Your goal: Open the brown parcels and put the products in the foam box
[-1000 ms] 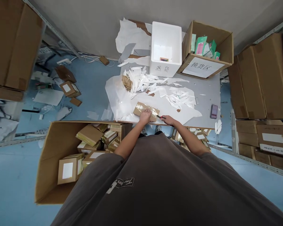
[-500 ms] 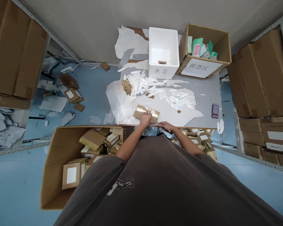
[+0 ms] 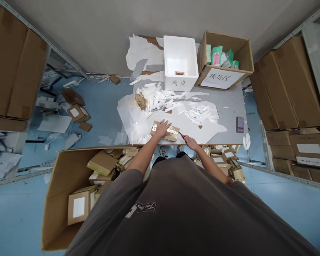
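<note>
While the person's L hand [image 3: 162,128] lies flat w/ fingers splayed on the taped box [image 3: 173,134] near front edge of the bench [image 3: 230,97], prob. to steady it, R hand [image 3: 191,143] grips a red-black tool [image 3: 183,136], tip by box's R end, seemingly angled for control.

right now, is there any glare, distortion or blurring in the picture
Head view: bright glare streaks the taped carton; head view: wide-angle stretch seems to slant the large boxes at the right edge; head view: the phone-like item is pixelated, hiding its details.
</note>
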